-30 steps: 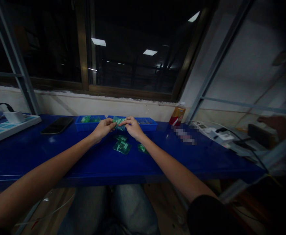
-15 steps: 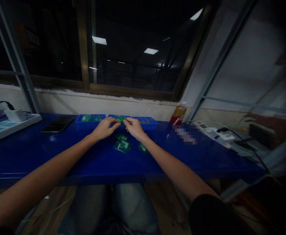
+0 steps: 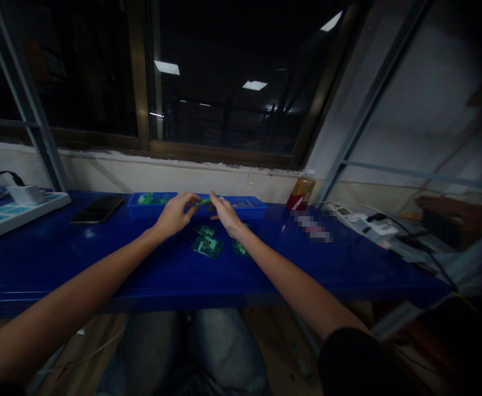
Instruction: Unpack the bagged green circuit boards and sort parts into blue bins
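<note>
My left hand (image 3: 178,213) is closed in a pinch on a small green plastic bag (image 3: 204,202), held up over the middle of the blue bins. Facing it, my right hand (image 3: 226,214) has its fingers stretched out and apart, close to the bag's right end; whether it touches the bag I cannot tell. Below the hands, several green plastic bags (image 3: 206,245) with small metal pieces inside lie on the blue table (image 3: 150,275). Another green bag (image 3: 239,248) is partly hidden by my right wrist.
At the back, the left blue bin (image 3: 142,212) holds green bags and the right blue bin (image 3: 252,211) small thin pieces. A phone (image 3: 98,209) and a power strip (image 3: 26,212) lie left. A drink bottle (image 3: 302,191) stands right, near chargers and cables (image 3: 372,228).
My right hand has loosened from its pinch on the green bag, its fingers now straightened. My left hand has tilted slightly upward, still with the bag.
</note>
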Demonstrator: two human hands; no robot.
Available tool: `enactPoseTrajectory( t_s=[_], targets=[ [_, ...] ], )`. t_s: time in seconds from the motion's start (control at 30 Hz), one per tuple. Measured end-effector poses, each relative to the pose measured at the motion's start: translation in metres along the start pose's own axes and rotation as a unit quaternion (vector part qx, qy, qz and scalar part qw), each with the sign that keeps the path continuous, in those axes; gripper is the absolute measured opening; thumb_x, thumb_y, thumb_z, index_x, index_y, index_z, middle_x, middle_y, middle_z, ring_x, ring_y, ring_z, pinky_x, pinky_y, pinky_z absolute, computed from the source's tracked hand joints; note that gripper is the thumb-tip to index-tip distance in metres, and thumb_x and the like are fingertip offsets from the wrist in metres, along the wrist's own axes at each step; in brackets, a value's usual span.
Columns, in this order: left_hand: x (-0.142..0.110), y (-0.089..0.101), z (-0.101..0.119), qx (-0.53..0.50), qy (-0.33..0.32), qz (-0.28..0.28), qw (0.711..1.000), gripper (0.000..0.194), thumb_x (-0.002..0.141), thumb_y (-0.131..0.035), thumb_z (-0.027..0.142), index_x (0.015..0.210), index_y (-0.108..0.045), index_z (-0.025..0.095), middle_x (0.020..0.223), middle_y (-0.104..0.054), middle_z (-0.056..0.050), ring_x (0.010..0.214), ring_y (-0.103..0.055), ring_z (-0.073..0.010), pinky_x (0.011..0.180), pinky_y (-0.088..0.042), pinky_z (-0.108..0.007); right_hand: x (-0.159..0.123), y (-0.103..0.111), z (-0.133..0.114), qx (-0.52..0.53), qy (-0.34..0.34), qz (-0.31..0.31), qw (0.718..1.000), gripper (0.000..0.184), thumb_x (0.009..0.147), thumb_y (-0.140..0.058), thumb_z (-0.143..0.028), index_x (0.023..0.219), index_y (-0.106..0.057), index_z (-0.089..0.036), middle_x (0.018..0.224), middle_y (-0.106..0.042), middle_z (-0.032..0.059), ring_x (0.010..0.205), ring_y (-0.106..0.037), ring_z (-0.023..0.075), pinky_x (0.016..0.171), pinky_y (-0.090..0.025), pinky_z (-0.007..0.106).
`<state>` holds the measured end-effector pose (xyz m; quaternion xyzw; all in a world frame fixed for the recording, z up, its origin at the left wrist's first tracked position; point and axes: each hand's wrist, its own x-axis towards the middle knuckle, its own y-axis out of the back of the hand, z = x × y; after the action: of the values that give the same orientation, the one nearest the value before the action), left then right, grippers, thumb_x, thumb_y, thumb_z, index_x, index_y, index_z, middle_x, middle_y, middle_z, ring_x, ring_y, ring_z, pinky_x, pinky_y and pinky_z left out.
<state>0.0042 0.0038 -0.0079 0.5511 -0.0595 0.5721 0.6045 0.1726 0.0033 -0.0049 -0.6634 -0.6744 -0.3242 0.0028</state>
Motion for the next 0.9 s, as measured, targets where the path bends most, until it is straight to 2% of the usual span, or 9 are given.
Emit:
enactPoseTrajectory(
  t_s=[0.13, 0.2, 0.27, 0.4, 0.53, 0.6, 0.7, 0.8, 0.9],
  targets=[
    [-0.001, 0.0, 0.006, 0.063, -0.039, -0.044, 0.996, 0.025, 0.076, -0.051, 0.022, 0.1, -0.058, 0.019, 0.099, -0.057, -0.007, 0.097, -0.052, -0.0223, 0.087, -0.041, -0.035, 0.001, 0.0, 0.004, 0.125, -0.087, -0.022, 0.988, 0.034, 0.083, -0.041, -0.046, 0.076, -0.057, -0.017, 0.061, -0.054, -0.0008, 0.054, -0.052, 0.0102, 0.05, -0.042, 0.021],
    [0.0, -0.002, 0.006, 0.023, -0.003, -0.058, 0.998, 0.027, 0.076, -0.054, 0.031, 0.099, -0.058, 0.016, 0.097, -0.059, -0.008, 0.095, -0.053, -0.0227, 0.086, -0.041, -0.036, 0.0, 0.001, 0.004, 0.091, -0.051, -0.011, 0.994, 0.029, 0.083, -0.043, -0.04, 0.078, -0.059, -0.016, 0.055, -0.048, -0.0035, 0.048, -0.046, 0.0091, 0.048, -0.039, 0.021],
    [0.002, -0.002, 0.004, -0.064, 0.087, -0.067, 0.992, 0.035, 0.079, -0.048, 0.043, 0.094, -0.059, 0.014, 0.091, -0.061, -0.008, 0.086, -0.056, -0.0212, 0.078, -0.044, -0.034, -0.001, 0.002, 0.003, 0.024, 0.02, -0.018, 0.999, 0.027, 0.084, -0.043, -0.036, 0.085, -0.063, -0.017, 0.055, -0.05, -0.0035, 0.051, -0.046, 0.0098, 0.052, -0.039, 0.022],
    [0.006, 0.006, 0.002, -0.252, 0.302, -0.069, 0.917, 0.05, 0.08, -0.038, 0.057, 0.087, -0.06, 0.012, 0.079, -0.062, -0.007, 0.066, -0.056, -0.0156, 0.06, -0.042, -0.027, -0.005, 0.002, 0.0, -0.122, 0.16, -0.036, 0.979, 0.03, 0.084, -0.045, -0.03, 0.106, -0.064, -0.021, 0.075, -0.061, 0.0007, 0.07, -0.053, 0.0131, 0.071, -0.042, 0.026],
    [0.007, 0.011, 0.003, -0.358, 0.37, -0.052, 0.856, 0.035, 0.069, -0.058, 0.046, 0.081, -0.059, 0.013, 0.076, -0.061, -0.003, 0.058, -0.054, -0.0109, 0.056, -0.04, -0.023, -0.007, 0.0, -0.001, -0.208, 0.193, -0.038, 0.958, 0.035, 0.082, -0.046, -0.018, 0.113, -0.062, -0.022, 0.08, -0.057, 0.0031, 0.075, -0.052, 0.0136, 0.074, -0.041, 0.027],
    [0.006, 0.01, 0.002, -0.379, 0.358, -0.032, 0.853, 0.027, 0.066, -0.061, 0.036, 0.08, -0.058, 0.013, 0.073, -0.059, -0.002, 0.057, -0.055, -0.0102, 0.056, -0.041, -0.023, -0.006, 0.001, -0.001, -0.191, 0.186, -0.028, 0.963, 0.04, 0.077, -0.046, -0.01, 0.111, -0.062, -0.022, 0.086, -0.056, 0.0037, 0.08, -0.052, 0.0136, 0.075, -0.042, 0.026],
    [0.006, 0.005, -0.001, -0.322, 0.3, -0.003, 0.898, 0.02, 0.069, -0.057, 0.03, 0.08, -0.058, 0.013, 0.07, -0.058, -0.001, 0.058, -0.055, -0.0113, 0.057, -0.042, -0.023, -0.003, 0.003, -0.002, -0.113, 0.138, -0.013, 0.984, 0.038, 0.071, -0.05, -0.01, 0.103, -0.065, -0.022, 0.1, -0.056, 0.0032, 0.088, -0.054, 0.0136, 0.075, -0.044, 0.025],
    [0.004, 0.001, -0.002, -0.147, 0.166, 0.0, 0.975, 0.019, 0.076, -0.051, 0.028, 0.085, -0.06, 0.014, 0.076, -0.061, -0.004, 0.067, -0.057, -0.0153, 0.065, -0.044, -0.027, 0.0, 0.006, -0.002, -0.004, 0.045, -0.022, 0.999, 0.02, 0.075, -0.054, -0.029, 0.087, -0.067, -0.019, 0.1, -0.058, 0.0033, 0.09, -0.054, 0.015, 0.072, -0.045, 0.026],
    [0.001, 0.0, -0.001, 0.028, 0.007, -0.028, 0.999, 0.021, 0.08, -0.048, 0.023, 0.093, -0.063, 0.017, 0.087, -0.063, -0.006, 0.079, -0.057, -0.0178, 0.076, -0.044, -0.031, 0.002, 0.005, 0.001, 0.093, -0.061, -0.039, 0.993, 0.038, 0.08, -0.045, -0.049, 0.076, -0.064, -0.017, 0.088, -0.062, 0.0041, 0.085, -0.056, 0.0155, 0.064, -0.045, 0.024]
  ],
)
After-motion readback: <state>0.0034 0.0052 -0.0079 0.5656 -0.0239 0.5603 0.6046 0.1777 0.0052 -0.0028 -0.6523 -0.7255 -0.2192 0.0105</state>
